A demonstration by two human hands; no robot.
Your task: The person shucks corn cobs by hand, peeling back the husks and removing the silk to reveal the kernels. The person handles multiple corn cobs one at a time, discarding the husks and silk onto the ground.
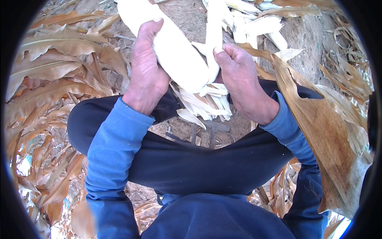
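My left hand (145,75) grips a pale, cream-white ear of corn (181,59), thumb along its upper side. The ear slants from the top of the view down toward the middle, between my hands. My right hand (244,81) is closed on a white husk strip (214,38) beside the ear, its thumb pressed against it; the strip seems joined to the ear's lower end. Loose pale husks (201,104) lie below the ear, between my crossed legs (199,159). Their detail and the ear's upper part are washed out by glare, and the fingers behind the ear are largely hidden.
Dry brown leaves (57,67) are heaped along the left. A large dried leaf (314,139) stands close beside my right arm. More white husks or ears (260,26) lie on bare soil (302,40) ahead. A dark flat object (217,126) lies on the ground between my legs.
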